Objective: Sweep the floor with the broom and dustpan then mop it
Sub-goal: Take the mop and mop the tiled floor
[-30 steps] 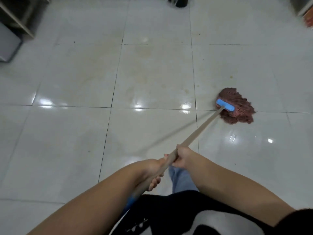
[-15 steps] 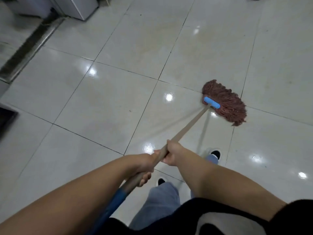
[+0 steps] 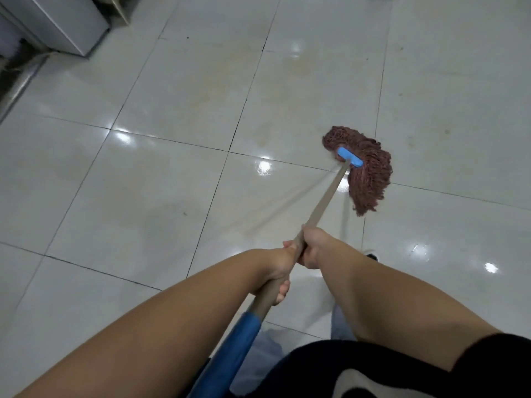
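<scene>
From the head camera, the mopping half of the job looks to be in hand: no broom or dustpan is in sight, and the mop head [image 3: 363, 170], a reddish-brown tangle of strands under a blue clamp [image 3: 349, 157], lies flat on the floor [image 3: 143, 182], straddling a grout line. The right hand [image 3: 311, 248] wraps the tan handle [image 3: 327, 199] on the side nearer the mop head; the left hand [image 3: 277, 268] grips the same handle just behind it, the two almost touching, fingers curled fully round the shaft. Beyond the left hand, away from the mop head, the handle turns into a blue sleeve [image 3: 230, 349] running back toward the body. The mop head sits well ahead of both hands. The tiles left of the mop head carry faint yellowish stains, so the next stroke probably calls for drawing it sideways across them with steady downward pressure.
</scene>
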The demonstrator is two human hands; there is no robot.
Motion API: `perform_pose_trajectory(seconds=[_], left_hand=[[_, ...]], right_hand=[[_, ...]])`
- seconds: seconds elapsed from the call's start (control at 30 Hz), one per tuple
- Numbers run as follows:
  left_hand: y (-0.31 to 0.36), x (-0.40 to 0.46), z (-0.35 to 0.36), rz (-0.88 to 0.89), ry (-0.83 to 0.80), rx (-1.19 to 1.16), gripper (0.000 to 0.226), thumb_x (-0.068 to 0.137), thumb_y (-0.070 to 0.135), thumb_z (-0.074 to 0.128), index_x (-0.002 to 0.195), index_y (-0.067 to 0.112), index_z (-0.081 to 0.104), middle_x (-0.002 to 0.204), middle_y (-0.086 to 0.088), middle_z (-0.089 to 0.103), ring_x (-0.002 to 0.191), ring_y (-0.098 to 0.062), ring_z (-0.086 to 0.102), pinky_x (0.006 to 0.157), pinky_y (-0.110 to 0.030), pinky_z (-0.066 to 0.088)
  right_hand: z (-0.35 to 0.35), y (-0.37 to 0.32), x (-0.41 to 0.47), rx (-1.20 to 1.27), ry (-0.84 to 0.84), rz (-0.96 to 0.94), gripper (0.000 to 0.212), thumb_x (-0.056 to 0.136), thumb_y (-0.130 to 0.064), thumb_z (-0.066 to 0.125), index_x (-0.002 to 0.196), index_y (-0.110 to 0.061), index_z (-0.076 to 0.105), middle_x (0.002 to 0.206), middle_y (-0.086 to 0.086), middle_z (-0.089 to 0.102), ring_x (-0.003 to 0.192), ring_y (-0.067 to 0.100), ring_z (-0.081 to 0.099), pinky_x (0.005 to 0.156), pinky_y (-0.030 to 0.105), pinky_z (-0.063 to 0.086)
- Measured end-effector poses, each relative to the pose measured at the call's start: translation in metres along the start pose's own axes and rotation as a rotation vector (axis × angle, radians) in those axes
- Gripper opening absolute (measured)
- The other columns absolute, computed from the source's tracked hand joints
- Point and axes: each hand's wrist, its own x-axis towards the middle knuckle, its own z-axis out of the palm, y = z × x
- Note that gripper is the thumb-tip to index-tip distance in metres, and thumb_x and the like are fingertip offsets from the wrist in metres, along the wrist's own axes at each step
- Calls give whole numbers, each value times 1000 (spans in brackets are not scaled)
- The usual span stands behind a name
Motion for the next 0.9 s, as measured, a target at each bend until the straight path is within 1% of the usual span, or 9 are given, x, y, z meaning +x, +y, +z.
perform_pose_trajectory(seconds=[0.13, 0.2, 0.43, 0.57, 0.63, 0.7, 0.73, 0.8, 0.9], left_hand=[[94, 5, 27, 20, 10, 106, 65, 83, 74, 19, 70, 13, 37, 37, 1, 35, 26, -11, 33, 38, -12, 36], [146, 6, 47, 32, 10, 118, 65, 82, 75, 20, 69, 13, 36, 37, 1, 36, 27, -11, 34, 38, -12, 36], [307, 9, 135, 14, -47, 120, 69, 80, 77, 17, 65, 12, 37, 38, 0, 38, 29, -12, 36, 39, -13, 39], [373, 11, 142, -16, -28, 159, 69, 80, 77, 23, 59, 14, 38, 38, -1, 41, 27, -13, 37, 38, -14, 39], [406, 14, 138, -19, -26, 203, 73, 78, 79, 24, 53, 13, 43, 38, -1, 42, 28, -14, 38, 39, -14, 39], [437, 18, 132, -29, -37, 228, 81, 77, 79, 23, 38, 13, 48, 37, 0, 42, 28, -13, 38, 40, -14, 39], [454, 21, 131, -35, -33, 236, 81, 77, 79, 24, 38, 13, 48, 37, 0, 42, 28, -13, 38, 40, -14, 39], [487, 27, 131, -34, -17, 266, 74, 75, 81, 26, 53, 12, 44, 38, -1, 42, 29, -13, 38, 40, -15, 39], [546, 37, 130, 16, 16, 323, 68, 80, 75, 25, 60, 12, 40, 37, 0, 41, 28, -13, 37, 39, -14, 38]], right_hand=[[-53, -79, 17, 24, -38, 10, 29, 102, -35, 32, 116, -12, 41, 67, 13, 54, 50, 17, 56, 28, 22, 44], [-86, -124, 25, 20, -52, 17, 28, 102, -37, 32, 109, -11, 40, 69, 12, 55, 47, 16, 58, 26, 21, 43], [-210, -258, 46, 82, -25, 61, 29, 100, -37, 36, 104, -9, 41, 73, 13, 57, 34, 17, 59, 36, 23, 50], [-238, -317, 56, 142, -44, 73, 38, 100, -36, 35, 83, -4, 42, 74, 15, 57, 58, 22, 58, 52, 35, 51], [-243, -346, 60, 177, -59, 70, 38, 101, -36, 35, 87, -2, 44, 74, 15, 56, 60, 22, 58, 50, 36, 49], [-245, -375, 65, 195, -74, 69, 35, 101, -35, 34, 103, -2, 43, 75, 15, 55, 59, 23, 58, 48, 35, 47], [-248, -391, 67, 211, -71, 66, 35, 101, -35, 34, 110, -3, 43, 75, 15, 54, 59, 23, 57, 48, 35, 46], [-257, -422, 72, 259, -66, 51, 36, 101, -35, 35, 118, -4, 43, 75, 15, 53, 61, 23, 57, 52, 36, 46], [-271, -470, 82, 327, -2, -19, 30, 101, -33, 34, 113, -7, 45, 74, 14, 56, 61, 22, 57, 51, 36, 47]])
